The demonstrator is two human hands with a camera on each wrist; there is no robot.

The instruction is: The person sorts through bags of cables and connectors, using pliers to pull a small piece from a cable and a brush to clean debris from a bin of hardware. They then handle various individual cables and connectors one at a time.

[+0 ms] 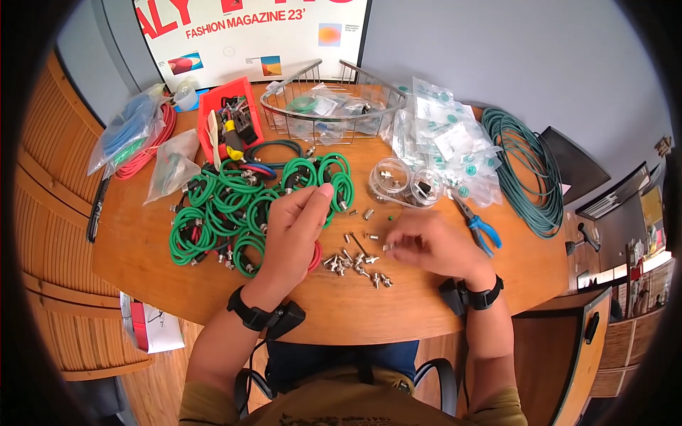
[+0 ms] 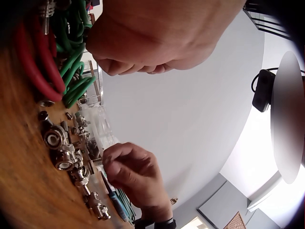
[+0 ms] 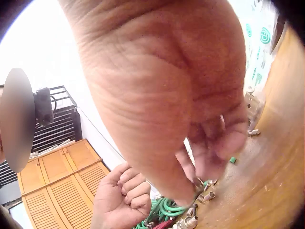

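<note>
My left hand [image 1: 295, 224] is raised over the near edge of the cable pile, fingers curled into the palm and thumb along the index finger. Whatever may lie inside that fist is hidden, so I cannot tell if it holds something. To its right, my right hand [image 1: 433, 241] is low over the table, slightly blurred, with thumb and fingertips together at a small silver metal sleeve [image 1: 387, 247]. Between the hands lies a cluster of metal BNC connectors [image 1: 342, 264], seen close up in the left wrist view [image 2: 66, 160]. Loose metal sleeves [image 1: 369, 213] lie beyond them.
Coiled green cables [image 1: 190, 231] cover the left side. Behind stand a red bin [image 1: 206, 106] of tools and a wire basket [image 1: 327, 136]. Clear round containers [image 1: 389, 181], plastic bags [image 1: 455, 138], blue-handled pliers [image 1: 484, 231] and a dark green cable coil [image 1: 529, 177] are at the right.
</note>
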